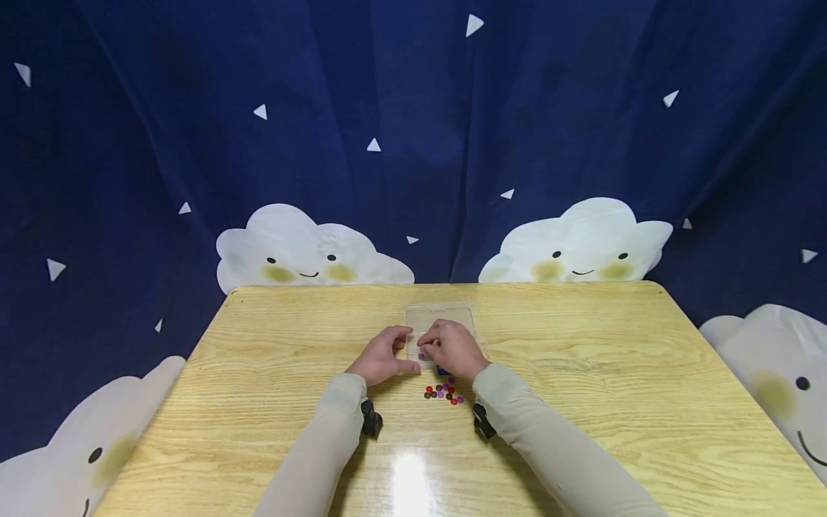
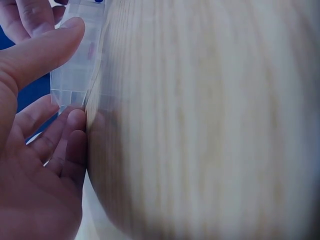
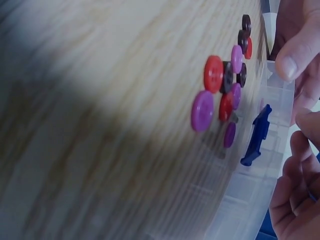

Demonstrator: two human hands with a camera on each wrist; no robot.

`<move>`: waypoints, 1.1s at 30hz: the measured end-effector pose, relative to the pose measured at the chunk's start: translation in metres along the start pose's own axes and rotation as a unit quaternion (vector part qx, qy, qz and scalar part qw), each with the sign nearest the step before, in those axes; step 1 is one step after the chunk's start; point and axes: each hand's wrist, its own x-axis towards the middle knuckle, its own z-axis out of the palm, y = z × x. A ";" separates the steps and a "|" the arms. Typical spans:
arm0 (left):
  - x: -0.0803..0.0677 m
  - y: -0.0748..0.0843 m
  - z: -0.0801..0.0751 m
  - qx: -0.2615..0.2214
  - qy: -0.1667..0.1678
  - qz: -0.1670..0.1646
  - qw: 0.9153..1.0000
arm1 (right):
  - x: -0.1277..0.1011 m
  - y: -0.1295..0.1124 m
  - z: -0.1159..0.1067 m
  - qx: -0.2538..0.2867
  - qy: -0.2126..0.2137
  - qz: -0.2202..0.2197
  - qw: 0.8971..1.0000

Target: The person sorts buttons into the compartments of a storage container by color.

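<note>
Long pale beige sleeves (image 1: 323, 438), black wrist-worn cameras (image 1: 371, 418)

Bright overhead glare, blurred wrist views

A light wooden table (image 1: 271, 402) with rounded far corners and a glossy top that reflects a light near its front edge. Near its middle lies a clear plastic compartment box (image 1: 439, 316). Just nearer than the box sits a small loose cluster of buttons (image 1: 443, 392), red, purple and dark, flat on the wood.
</note>
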 end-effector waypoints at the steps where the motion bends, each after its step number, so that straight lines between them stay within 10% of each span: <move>1: 0.000 0.000 0.000 -0.001 0.001 -0.003 1.000 | 0.000 0.000 0.000 0.001 -0.002 0.002 1.000; 10: -0.001 -0.002 0.001 -0.004 0.003 -0.003 1.000 | -0.003 0.000 -0.005 -0.008 -0.014 0.003 1.000; 21: -0.002 0.001 0.001 -0.010 0.006 -0.010 1.000 | -0.020 0.016 -0.022 -0.124 -0.104 -0.095 0.982; 33: 0.001 0.000 0.001 -0.005 0.010 -0.011 1.000 | -0.020 0.020 -0.025 -0.124 -0.051 -0.111 0.985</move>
